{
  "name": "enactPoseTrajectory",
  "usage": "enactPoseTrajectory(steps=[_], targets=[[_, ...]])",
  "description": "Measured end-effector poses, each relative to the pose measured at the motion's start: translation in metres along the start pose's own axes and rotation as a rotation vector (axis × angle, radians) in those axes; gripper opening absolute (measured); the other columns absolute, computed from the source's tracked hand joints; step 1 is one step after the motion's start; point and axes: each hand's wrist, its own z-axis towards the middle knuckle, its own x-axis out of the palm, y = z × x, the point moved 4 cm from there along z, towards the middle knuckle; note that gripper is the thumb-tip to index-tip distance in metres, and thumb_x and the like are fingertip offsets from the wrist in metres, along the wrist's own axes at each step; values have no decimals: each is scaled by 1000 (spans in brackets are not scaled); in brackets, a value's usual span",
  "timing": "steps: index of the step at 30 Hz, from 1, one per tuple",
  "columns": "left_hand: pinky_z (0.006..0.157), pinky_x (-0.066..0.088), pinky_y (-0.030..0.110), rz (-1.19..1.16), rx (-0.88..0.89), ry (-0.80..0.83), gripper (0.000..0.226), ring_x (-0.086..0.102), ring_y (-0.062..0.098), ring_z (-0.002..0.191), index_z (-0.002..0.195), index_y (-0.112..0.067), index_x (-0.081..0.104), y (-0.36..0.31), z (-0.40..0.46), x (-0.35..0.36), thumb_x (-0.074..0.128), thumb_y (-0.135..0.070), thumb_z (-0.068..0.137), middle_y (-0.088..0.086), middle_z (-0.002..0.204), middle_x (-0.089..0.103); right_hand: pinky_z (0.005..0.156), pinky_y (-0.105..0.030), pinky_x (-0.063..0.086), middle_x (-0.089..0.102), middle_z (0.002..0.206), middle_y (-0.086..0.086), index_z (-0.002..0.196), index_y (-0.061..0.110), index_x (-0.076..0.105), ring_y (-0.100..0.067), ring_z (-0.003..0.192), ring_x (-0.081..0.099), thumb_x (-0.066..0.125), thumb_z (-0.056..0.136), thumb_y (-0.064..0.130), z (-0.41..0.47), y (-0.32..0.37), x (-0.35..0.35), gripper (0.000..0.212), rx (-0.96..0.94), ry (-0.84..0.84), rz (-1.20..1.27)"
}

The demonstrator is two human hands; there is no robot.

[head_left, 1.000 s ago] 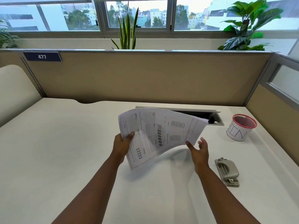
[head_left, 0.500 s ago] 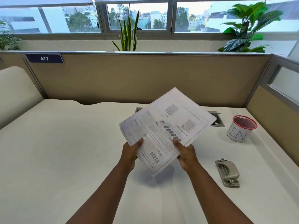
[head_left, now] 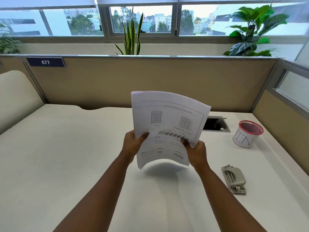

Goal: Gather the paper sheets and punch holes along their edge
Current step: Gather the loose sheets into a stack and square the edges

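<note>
White printed paper sheets [head_left: 167,124], light and floppy (bowing), are pinched at their side edges by left hand [head_left: 133,144] and right hand [head_left: 196,152]; best gripped there.

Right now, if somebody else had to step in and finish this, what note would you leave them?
Left hand grips the left edge of the paper sheets; right hand grips their right edge.
The sheets are gathered and held above the white desk, bowed, print upside down.
The grey hole punch lies untouched on the desk to the right; a red-rimmed cup stands behind it.
Left: square the stack, slide its edge into the punch, press.
</note>
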Motion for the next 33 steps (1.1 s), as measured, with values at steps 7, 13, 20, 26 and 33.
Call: enactPoseTrajectory(steps=[7, 13, 20, 26, 33], targets=[[71, 53, 30, 9, -57, -23, 24, 62, 26, 87, 108, -6, 65, 18, -11, 10, 64, -11, 85, 12, 101, 67, 80, -45, 55, 65, 110, -14, 119, 1, 59, -36, 97, 61, 60, 87, 10, -8, -19, 3, 33, 86, 42, 8], [66, 52, 26, 16, -10, 0, 28, 61, 24, 86, 112, -10, 63, 5, -8, 13, 65, -12, 84, 7, 99, 65, 66, -31, 52, 63, 100, -6, 114, 6, 61, -28, 86, 60, 60, 87, 9, 0, -14, 1, 27, 90, 17, 43], [71, 54, 33, 16, -16, -16, 11, 62, 26, 87, 98, -17, 65, 2, -9, 14, 57, -19, 90, 5, 95, 66, 60, -26, 52, 65, 100, -8, 107, 14, 61, -29, 83, 63, 61, 86, 15, -1, -17, 1, 20, 115, 46, 39], [61, 57, 27, -100, -18, -131, 9, 66, 22, 75, 94, -13, 63, -7, -5, 7, 58, -19, 90, 6, 89, 67, 89, -42, 53, 59, 121, -10, 132, 16, 43, -29, 104, 59, 68, 81, 27, -4, -13, -4, 58, 117, 35, 23], [66, 51, 30, -481, -139, -323, 28, 62, 25, 89, 118, -8, 55, -7, -9, 6, 57, -13, 91, 8, 107, 62, 101, -42, 40, 48, 129, -16, 142, 9, 29, -31, 123, 47, 67, 81, 31, -19, -41, 1, 75, 630, 56, 342]])
